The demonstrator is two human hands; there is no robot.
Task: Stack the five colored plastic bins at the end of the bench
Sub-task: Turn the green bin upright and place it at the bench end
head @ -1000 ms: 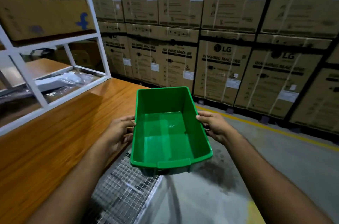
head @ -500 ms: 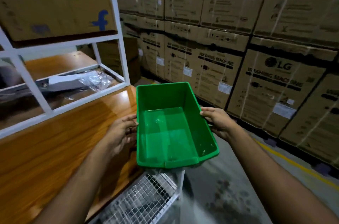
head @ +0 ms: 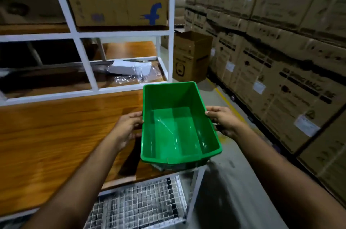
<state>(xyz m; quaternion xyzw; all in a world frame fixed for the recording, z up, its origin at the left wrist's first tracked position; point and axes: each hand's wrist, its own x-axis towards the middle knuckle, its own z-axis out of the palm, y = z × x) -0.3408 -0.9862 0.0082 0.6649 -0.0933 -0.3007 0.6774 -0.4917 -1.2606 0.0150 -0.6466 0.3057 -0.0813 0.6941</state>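
An empty green plastic bin (head: 176, 127) hangs in the air over the right end of the wooden bench (head: 56, 135), partly past its edge. My left hand (head: 127, 127) grips the bin's left wall and my right hand (head: 224, 122) grips its right wall. The bin's open side faces up and it casts a dark shadow on the wood. No other coloured bin is in view.
A white metal shelf frame (head: 82, 60) stands on the bench and holds a cardboard box (head: 119, 2) and plastic-wrapped white items (head: 131, 69). A wire-mesh shelf (head: 142, 204) lies below the bench end. Stacked cartons (head: 280, 50) wall the right side across a concrete aisle.
The view has swung left, toward the bench and shelf frame. The green bin, held in both hands, has come over the bench's right end; the grip is unchanged.
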